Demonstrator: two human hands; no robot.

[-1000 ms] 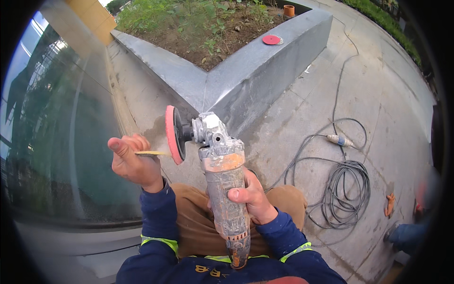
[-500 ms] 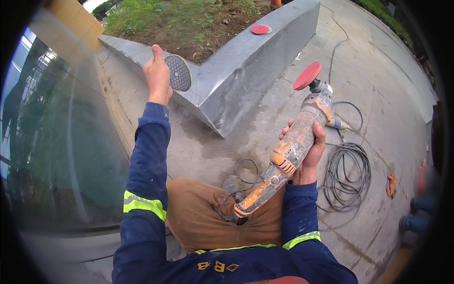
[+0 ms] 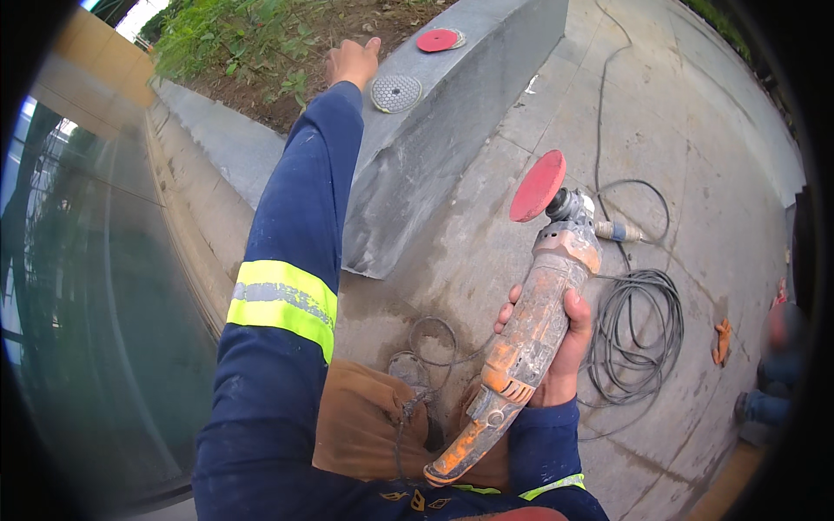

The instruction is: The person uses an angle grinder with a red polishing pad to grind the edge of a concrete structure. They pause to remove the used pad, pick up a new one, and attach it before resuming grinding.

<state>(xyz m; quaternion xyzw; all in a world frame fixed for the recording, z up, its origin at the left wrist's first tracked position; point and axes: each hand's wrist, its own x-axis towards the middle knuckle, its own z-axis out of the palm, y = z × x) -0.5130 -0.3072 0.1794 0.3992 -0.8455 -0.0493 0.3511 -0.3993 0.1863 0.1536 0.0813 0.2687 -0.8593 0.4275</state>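
Observation:
My right hand (image 3: pixel 566 347) grips the body of a dusty, orange-marked angle grinder (image 3: pixel 532 334), held upward at a slant, with a red backing pad (image 3: pixel 538 185) on its head. My left arm reaches to the grey stone ledge (image 3: pixel 495 69) of a planter, where my left hand (image 3: pixel 352 62) is raised, fingers apart and partly hidden, holding nothing visible. Just right of that hand, a round honeycomb-patterned polishing pad (image 3: pixel 395 93) lies on the ledge, and a red disc (image 3: pixel 439 40) stacked on a pale one lies farther along it.
Soil with plants (image 3: pixel 243 43) fills the planter. A glass wall (image 3: pixel 104 286) is at left. A coiled cable (image 3: pixel 634 343) with a connector (image 3: pixel 618 230) and an orange glove (image 3: pixel 721 341) lie on the paving. Another person's jean-clad legs (image 3: pixel 773 404) are at far right.
My left hand has moved up to the ledge and let go of the honeycomb pad, which now lies there. The grinder has swung to the right in my right hand.

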